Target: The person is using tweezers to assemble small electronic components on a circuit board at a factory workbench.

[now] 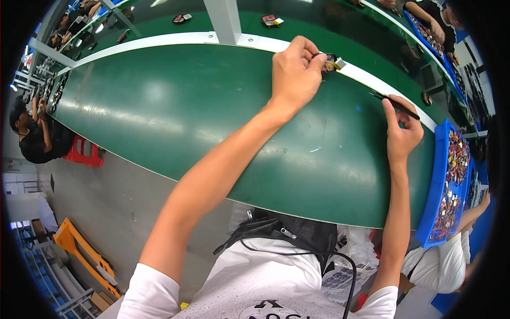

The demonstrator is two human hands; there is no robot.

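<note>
Over the far edge of the green bench top, my left hand (297, 72) pinches a small electronic part (330, 64) between thumb and fingers. The part is dark, with red and yellow wires and a pale tab at its right end. To the right, my right hand (404, 125) holds black tweezers (398, 105) like a pen, their tips pointing left toward the part but apart from it. Whether the tweezer tips touch each other is too small to tell.
A blue tray (440, 159) full of small wired parts stands at the bench's right end. Beyond the white rail (159, 42), similar parts lie on a green belt (313, 29), with a white post (223, 21) rising between. Other people sit at far left and right.
</note>
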